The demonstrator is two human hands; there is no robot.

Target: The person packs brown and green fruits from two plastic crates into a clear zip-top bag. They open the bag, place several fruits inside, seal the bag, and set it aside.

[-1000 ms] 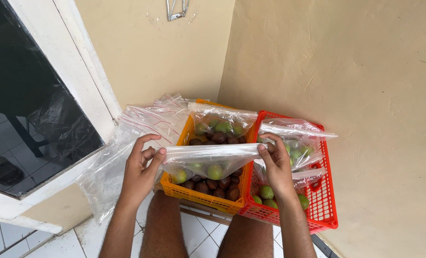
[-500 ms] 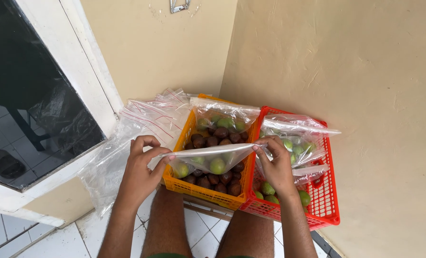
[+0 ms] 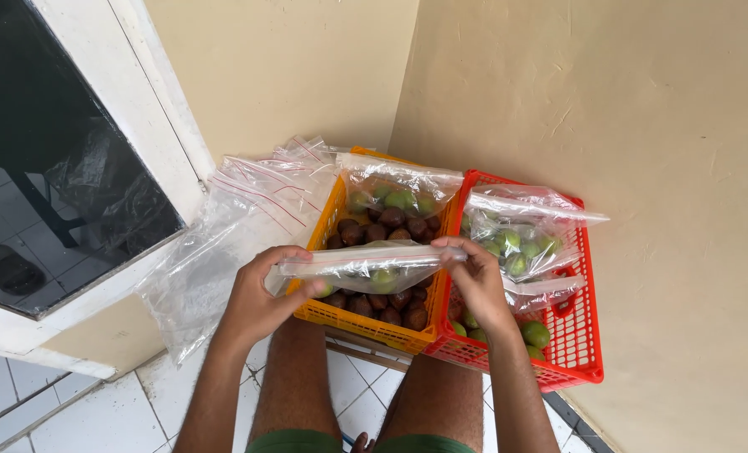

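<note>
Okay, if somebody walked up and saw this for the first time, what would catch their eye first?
Probably the two bright crates on the floor in the corner: an orange crate of dark brown fruit and, beside it, a red crate of green fruit. Just above the orange one, the left hand and right hand pinch the ends of a clear zip bag holding fruit. A heap of empty clear bags lies left, against the white frame.

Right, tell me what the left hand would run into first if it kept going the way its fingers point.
The left hand pinches the clear zip bag and points right, along its top edge. Going on, it would probably meet the right hand at the other end, though depth is unclear.
</note>
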